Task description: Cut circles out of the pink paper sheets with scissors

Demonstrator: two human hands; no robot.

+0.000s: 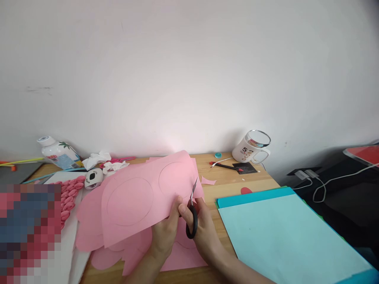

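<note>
A pink paper sheet [130, 201] with pencilled round outlines is raised above the table, its right end curling. My left hand [166, 230] pinches its lower edge, thumb on top. In my right hand [204, 227] is a pair of scissors [192, 223] with black handles, thumb through one loop. The blades point up and lie at the sheet's right edge, beside a drawn circle. Below are more pink paper pieces [106, 258], some with rounded cut edges. A small pink scrap [208, 181] lies just right of the sheet.
A stack of blue paper [284, 232] covers the table's right side. Behind stand a white mug [247, 150] and a black pen-like tool [226, 165]. At left are a white bottle [59, 152], crumpled tissues [97, 158], a white round dispenser [93, 178] and pink braided pieces [69, 197].
</note>
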